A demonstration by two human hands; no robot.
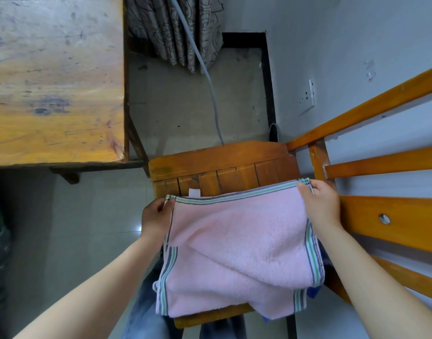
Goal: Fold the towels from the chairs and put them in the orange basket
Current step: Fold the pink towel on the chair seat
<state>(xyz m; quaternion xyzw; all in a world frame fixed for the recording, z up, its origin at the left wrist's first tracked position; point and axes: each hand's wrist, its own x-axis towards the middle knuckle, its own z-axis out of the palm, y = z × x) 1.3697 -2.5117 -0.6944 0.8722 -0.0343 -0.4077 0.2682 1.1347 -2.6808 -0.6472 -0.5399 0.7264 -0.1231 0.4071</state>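
Below, left grip point(156, 217) and right grip point(320, 204) pinching pink towel point(239, 241) corners, wooden chair point(222, 165) beneath, worn table point(55, 81) nearby.

Worn wooden table point(55, 81), patterned curtain point(175, 28), grey floor point(185, 106) (perhaps tiled), wall socket point(308, 96)

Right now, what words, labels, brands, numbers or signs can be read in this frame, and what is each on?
No readable text anywhere.
White tab by the pink towel: no print visible.
Wall socket: no legible marking.
Table: scratches and stains only, no writing.
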